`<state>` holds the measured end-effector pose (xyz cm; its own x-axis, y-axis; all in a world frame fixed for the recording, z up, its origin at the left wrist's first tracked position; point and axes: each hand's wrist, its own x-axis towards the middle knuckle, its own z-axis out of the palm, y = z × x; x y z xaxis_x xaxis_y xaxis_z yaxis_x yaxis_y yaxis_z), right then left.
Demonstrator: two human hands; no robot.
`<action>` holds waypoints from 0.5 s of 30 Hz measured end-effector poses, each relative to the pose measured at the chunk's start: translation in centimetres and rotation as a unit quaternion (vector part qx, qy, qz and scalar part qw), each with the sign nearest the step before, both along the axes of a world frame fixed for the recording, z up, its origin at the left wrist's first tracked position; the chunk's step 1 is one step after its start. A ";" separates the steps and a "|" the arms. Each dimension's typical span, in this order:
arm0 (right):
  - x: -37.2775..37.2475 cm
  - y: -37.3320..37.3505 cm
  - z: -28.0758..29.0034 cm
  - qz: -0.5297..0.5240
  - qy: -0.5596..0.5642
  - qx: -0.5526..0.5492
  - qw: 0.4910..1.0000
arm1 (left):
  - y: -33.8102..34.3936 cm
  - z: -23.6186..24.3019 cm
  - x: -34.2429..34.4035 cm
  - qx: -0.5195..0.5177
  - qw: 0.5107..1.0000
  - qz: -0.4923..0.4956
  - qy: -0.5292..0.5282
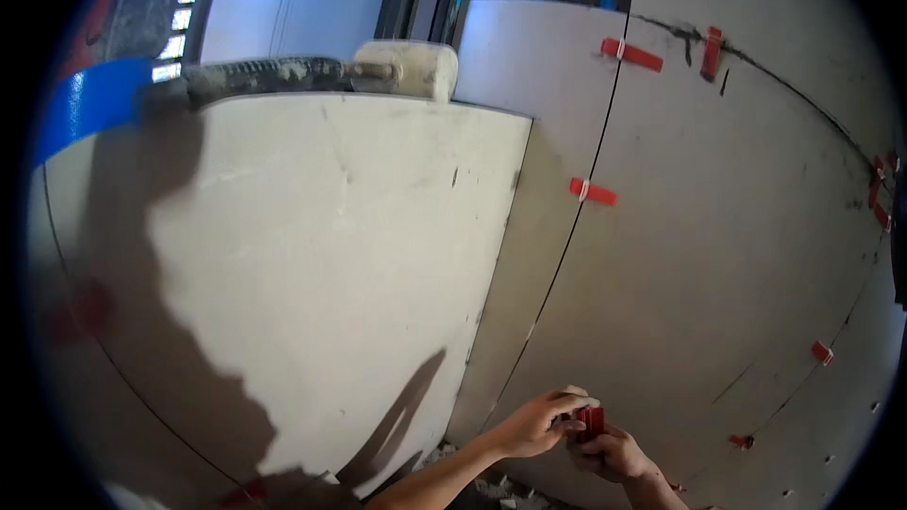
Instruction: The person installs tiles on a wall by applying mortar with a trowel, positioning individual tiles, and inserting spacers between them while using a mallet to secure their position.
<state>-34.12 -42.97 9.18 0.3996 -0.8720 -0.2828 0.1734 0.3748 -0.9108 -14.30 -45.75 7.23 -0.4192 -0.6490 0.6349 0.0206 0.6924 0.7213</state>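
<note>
You're holding that red wedge [592, 423] low by the tiled wall [680, 255], right grip [617, 456] clasping from below, left grip [539, 425] pinching up top, probably steadying it, tho it's kinda small here.

The small red block [591, 423] is bright and looks smooth, with straight sides and darker lines on it. It stands nearly upright, taller than it is wide. It is up off the ground, between the left hand [548, 425] and the right hand [612, 453]. Left fingers are at its top and left side, and the right hand holds its low end, which is hidden.
</note>
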 end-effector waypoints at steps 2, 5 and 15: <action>-0.8 -0.4 -1.7 0.119 -0.021 0.034 0.992 | 0.7 -2.9 0.7 0.059 0.997 -0.010 0.048; 0.2 -0.3 -2.4 0.131 0.225 -0.101 0.960 | 1.5 -6.5 1.4 0.217 0.972 -0.034 0.088; -0.8 -1.6 -2.7 0.111 -0.080 0.213 0.967 | 0.2 -6.0 2.4 -0.113 0.980 0.148 0.064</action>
